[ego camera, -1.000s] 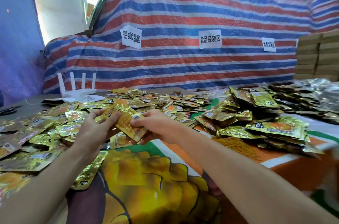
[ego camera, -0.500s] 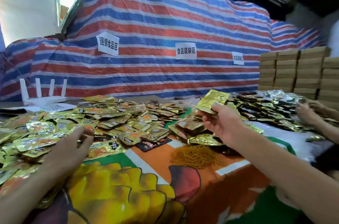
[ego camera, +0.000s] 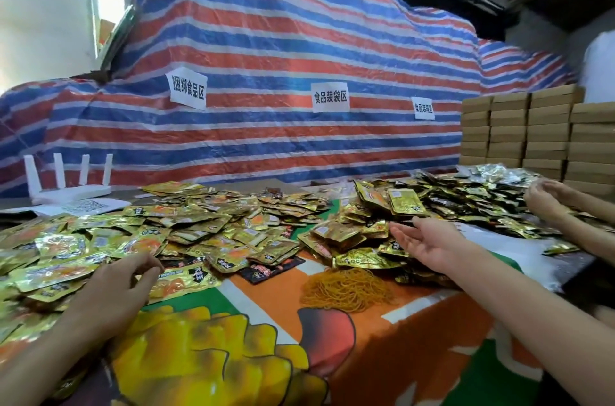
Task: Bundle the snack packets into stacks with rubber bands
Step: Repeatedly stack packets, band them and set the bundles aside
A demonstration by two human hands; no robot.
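Several loose gold snack packets (ego camera: 139,239) cover the left and middle of the table. A heap of bundled packets (ego camera: 382,206) rises at the centre right, a bundle (ego camera: 404,201) lying on top. My right hand (ego camera: 429,244) hovers palm up just in front of that heap, fingers straight, holding nothing. My left hand (ego camera: 123,286) rests low over the near edge of the loose packets, fingers loosely bent, gripping nothing that I can see. A mound of orange rubber bands (ego camera: 347,289) lies on the printed cloth (ego camera: 266,339) between my arms.
Another person's hands (ego camera: 545,199) work over dark gold packets at the far right. A white router (ego camera: 70,189) stands at the back left. Stacked cardboard boxes (ego camera: 532,136) fill the back right, before a striped tarpaulin (ego camera: 266,56) with paper labels.
My right hand carried the bundle from the left hand over to the heap at the right and let it go; it is now open. My left hand dropped onto the loose packets.
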